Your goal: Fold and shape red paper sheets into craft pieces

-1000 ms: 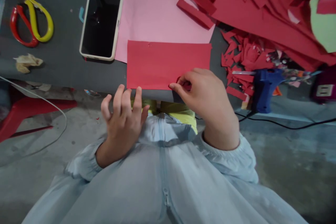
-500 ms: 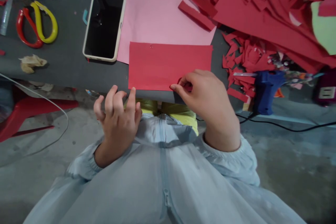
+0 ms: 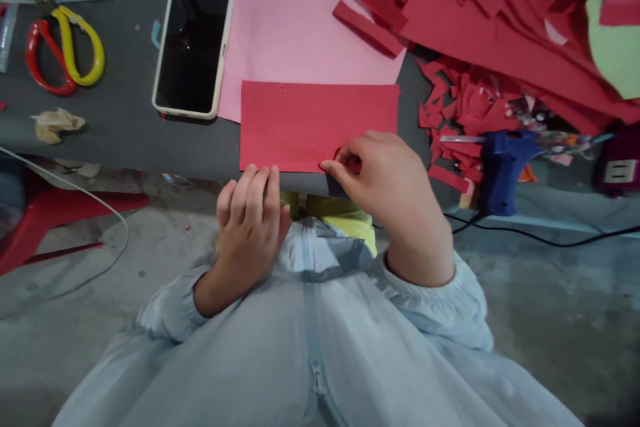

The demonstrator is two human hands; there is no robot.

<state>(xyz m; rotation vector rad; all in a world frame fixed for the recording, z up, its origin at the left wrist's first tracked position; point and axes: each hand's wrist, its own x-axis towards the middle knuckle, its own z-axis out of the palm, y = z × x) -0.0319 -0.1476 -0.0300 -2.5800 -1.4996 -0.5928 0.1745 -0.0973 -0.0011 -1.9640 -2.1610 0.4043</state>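
A red rectangular sheet of paper point(image 3: 300, 120) lies along the near edge of the dark table, overlapping a larger pink sheet point(image 3: 285, 33). At its near edge, right of centre, my right hand point(image 3: 385, 177) pinches the paper between thumb and curled fingers. My left hand point(image 3: 253, 220) rests at the near left corner, fingers stretched out, their tips at the paper's edge. It grips nothing. The thumb lies a little apart, over the yellow cloth below.
A phone point(image 3: 193, 50) lies left of the pink sheet, with scissors point(image 3: 65, 47) farther left. Red paper scraps point(image 3: 465, 97) and a blue glue gun point(image 3: 505, 170) are at the right. A red stool point(image 3: 75, 203) stands on the floor at left.
My left hand has shifted right, and its fingers have come closer together at the red paper's near edge. My right hand keeps its pinch. The view has moved slightly.
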